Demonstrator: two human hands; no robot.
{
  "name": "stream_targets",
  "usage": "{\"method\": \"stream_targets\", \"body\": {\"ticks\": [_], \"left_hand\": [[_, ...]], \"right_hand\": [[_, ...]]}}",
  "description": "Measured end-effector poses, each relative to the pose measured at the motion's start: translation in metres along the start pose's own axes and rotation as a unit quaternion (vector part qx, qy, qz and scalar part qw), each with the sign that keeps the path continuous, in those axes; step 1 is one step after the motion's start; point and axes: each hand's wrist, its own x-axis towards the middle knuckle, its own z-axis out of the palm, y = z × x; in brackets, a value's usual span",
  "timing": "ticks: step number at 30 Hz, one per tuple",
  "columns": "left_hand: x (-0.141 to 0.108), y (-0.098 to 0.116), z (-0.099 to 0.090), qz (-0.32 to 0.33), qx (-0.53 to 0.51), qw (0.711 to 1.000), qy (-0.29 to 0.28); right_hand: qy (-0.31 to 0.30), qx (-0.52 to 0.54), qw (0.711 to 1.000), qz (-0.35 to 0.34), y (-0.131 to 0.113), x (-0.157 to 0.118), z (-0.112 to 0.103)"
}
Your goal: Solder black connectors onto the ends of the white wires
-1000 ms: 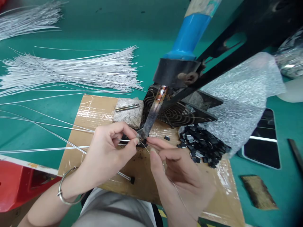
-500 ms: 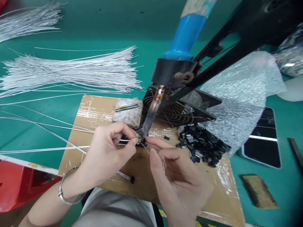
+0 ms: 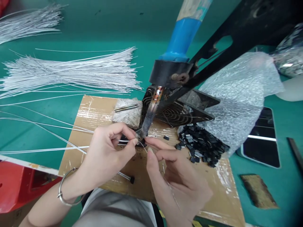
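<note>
Below, cardboard (image 3: 94, 110) on green table (image 3: 153, 31) (red stool (image 3: 14, 186) alongside), left hand (image 3: 109, 154) tight on white wire (image 3: 124, 141), right hand (image 3: 177, 179) on silvery wire (image 3: 143, 147).

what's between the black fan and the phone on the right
In the head view, crumpled bubble wrap lies between the fan and the phone, with a pile of small black pieces along its near edge.

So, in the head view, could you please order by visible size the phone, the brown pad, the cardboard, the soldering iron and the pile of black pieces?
1. Cardboard
2. Soldering iron, probably enlarged by nearness to the camera
3. Phone and pile of black pieces: too alike to rank
4. Brown pad
</note>
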Motion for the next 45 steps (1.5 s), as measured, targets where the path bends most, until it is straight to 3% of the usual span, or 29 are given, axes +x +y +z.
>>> {"method": "stream_targets", "body": {"ticks": [45], "left_hand": [[0.0025,0.0014,0.0007,0.008,-0.004,1.0,-0.003]], "right_hand": [[0.003,-0.026,0.999,-0.026,-0.0012,0.0003,0.0022]]}}
